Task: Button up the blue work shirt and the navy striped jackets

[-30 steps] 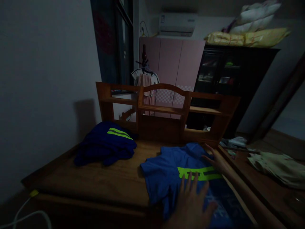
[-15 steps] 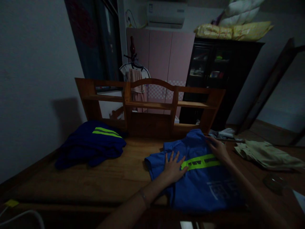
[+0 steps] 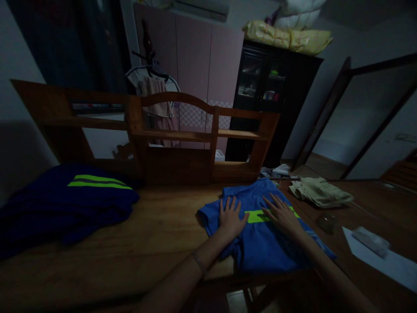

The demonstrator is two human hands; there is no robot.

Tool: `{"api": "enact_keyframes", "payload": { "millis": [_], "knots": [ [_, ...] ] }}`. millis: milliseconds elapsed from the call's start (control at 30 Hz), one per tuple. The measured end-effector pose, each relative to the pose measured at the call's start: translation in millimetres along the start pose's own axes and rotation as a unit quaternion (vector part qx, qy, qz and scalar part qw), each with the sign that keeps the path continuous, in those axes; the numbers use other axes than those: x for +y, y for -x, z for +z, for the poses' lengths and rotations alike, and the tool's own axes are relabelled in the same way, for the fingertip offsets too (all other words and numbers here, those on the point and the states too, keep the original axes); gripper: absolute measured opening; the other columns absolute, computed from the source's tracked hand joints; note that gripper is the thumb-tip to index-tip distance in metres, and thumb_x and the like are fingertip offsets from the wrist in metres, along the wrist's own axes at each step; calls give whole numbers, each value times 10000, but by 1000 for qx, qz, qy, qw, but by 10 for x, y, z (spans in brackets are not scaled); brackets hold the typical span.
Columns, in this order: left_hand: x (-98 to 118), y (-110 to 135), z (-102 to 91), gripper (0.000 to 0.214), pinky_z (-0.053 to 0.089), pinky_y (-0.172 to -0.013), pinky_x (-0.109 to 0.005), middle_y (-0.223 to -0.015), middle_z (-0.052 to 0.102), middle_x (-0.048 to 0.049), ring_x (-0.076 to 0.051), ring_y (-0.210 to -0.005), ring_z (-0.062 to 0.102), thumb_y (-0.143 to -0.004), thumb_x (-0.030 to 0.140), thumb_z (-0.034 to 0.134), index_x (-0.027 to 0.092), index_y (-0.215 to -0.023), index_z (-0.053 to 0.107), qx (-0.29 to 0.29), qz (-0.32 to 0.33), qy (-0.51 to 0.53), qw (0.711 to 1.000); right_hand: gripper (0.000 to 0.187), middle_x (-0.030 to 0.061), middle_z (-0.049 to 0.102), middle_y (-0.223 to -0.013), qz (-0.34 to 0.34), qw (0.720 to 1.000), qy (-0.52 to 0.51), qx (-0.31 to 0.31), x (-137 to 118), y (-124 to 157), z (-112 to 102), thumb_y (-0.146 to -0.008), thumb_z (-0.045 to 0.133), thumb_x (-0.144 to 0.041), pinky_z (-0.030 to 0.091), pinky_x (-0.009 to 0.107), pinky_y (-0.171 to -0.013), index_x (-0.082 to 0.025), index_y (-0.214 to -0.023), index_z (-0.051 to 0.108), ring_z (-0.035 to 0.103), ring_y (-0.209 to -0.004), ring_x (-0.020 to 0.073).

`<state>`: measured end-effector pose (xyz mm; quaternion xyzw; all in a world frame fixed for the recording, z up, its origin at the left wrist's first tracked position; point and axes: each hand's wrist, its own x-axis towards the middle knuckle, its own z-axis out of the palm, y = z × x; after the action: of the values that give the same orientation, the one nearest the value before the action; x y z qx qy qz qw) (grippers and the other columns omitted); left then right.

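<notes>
A blue work shirt [image 3: 260, 248] with a yellow-green reflective band lies spread on the wooden table, partly folded over on its right side. My left hand [image 3: 232, 218] rests flat on the shirt near its left sleeve, fingers spread. On the band, my right hand [image 3: 282, 215] lies with fingers stretched out, covering part of the stripe. Neither hand grips the cloth. At the far left, a dark blue garment [image 3: 94, 204] with two yellow-green stripes sits in a loose heap, apart from both hands.
A wooden shelf rack [image 3: 176, 134] stands along the table's back edge. Right of the shirt are a folded pale green cloth [image 3: 321, 191], a glass [image 3: 326, 223] and a white sheet [image 3: 391, 265] with a clear packet [image 3: 371, 241] on it.
My right hand has moved from the shirt's far right edge inward onto the reflective band, and that edge now lies further in. The view has swung to the right.
</notes>
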<state>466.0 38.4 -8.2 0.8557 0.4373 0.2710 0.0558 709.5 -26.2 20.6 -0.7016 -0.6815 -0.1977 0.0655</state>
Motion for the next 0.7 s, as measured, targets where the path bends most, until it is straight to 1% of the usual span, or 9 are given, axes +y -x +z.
{"api": "enact_keyframes", "payload": {
  "millis": [100, 200, 333, 400, 433, 500, 567, 633, 700],
  "knots": [
    [-189, -28, -58, 626, 63, -1145, -506, -1504, 279, -22, -265, -1409, 142, -893, 601, 222, 268, -1391, 404, 13, -12, -10, 1000, 553, 24, 304, -1497, -14, 999, -7, -37, -137, 94, 147, -931, 228, -567, 144, 533, -1108, -346, -1435, 288, 241, -1385, 259],
    [-361, -42, -91, 570, 143, -1135, -495, -1512, 258, -8, -280, -1390, 205, -909, 549, 262, 286, -1400, 383, 8, -20, -10, 1000, 549, 28, 311, -1494, -17, 998, -17, -55, -164, 111, 184, -939, 203, -552, 105, 525, -1116, -338, -1438, 283, 230, -1391, 242],
    [-523, -58, -108, 551, 214, -1123, -461, -1540, 162, -27, -285, -1363, 273, -900, 489, 374, 278, -1409, 359, -4, 1, 32, 999, 544, 29, 316, -1492, -15, 999, -21, -46, -138, 152, 125, -935, 230, -550, 124, 517, -1114, -337, -1431, 301, 251, -1382, 248],
    [-587, -109, -139, 624, 254, -1113, -417, -1550, 97, -66, -268, -1370, 264, -869, 447, 475, 238, -1432, 307, 1, 3, 87, 996, 556, 56, 335, -1481, 27, 999, -17, -10, -28, 189, 82, -928, 261, -551, 178, 515, -1099, -308, -1423, 329, 294, -1359, 269],
    [-618, -153, -165, 670, 269, -1109, -387, -1546, 109, -87, -253, -1373, 261, -844, 418, 529, 212, -1435, 293, -2, -4, 126, 992, 570, 86, 362, -1463, 62, 998, -17, 10, 62, 206, 60, -923, 279, -549, 226, 507, -1080, -273, -1417, 347, 337, -1332, 282],
    [-672, -274, -224, 707, 295, -1093, -337, -1500, 253, -118, -223, -1353, 303, -795, 357, 608, 169, -1413, 320, -18, -32, 198, 979, 597, 160, 450, -1378, 134, 990, -29, 34, 285, 229, 17, -911, 326, -527, 342, 463, -1007, -170, -1386, 388, 449, -1234, 300],
    [-704, -420, -274, 666, 338, -1058, -327, -1383, 439, -124, -216, -1280, 407, -759, 316, 651, 153, -1353, 397, -33, -69, 241, 968, 554, 188, 566, -1212, 162, 985, -58, 25, 494, 239, -22, -896, 380, -475, 433, 388, -887, -103, -1296, 469, 553, -1078, 284],
    [-707, -556, -289, 624, 403, -991, -330, -1257, 553, -118, -220, -1170, 509, -723, 278, 686, 150, -1289, 457, -43, -96, 254, 961, 429, 150, 628, -1022, 157, 984, -78, 8, 614, 239, -52, -878, 425, -414, 458, 321, -769, -118, -1153, 567, 600, -917, 247],
    [-687, -660, -268, 597, 445, -930, -312, -1183, 602, -107, -215, -1086, 564, -685, 226, 714, 143, -1235, 497, -52, -103, 260, 959, 309, 105, 624, -895, 150, 986, -78, 6, 628, 230, -73, -859, 461, -367, 442, 279, -683, -159, -1026, 618, 600, -799, 211]
  ]
}}
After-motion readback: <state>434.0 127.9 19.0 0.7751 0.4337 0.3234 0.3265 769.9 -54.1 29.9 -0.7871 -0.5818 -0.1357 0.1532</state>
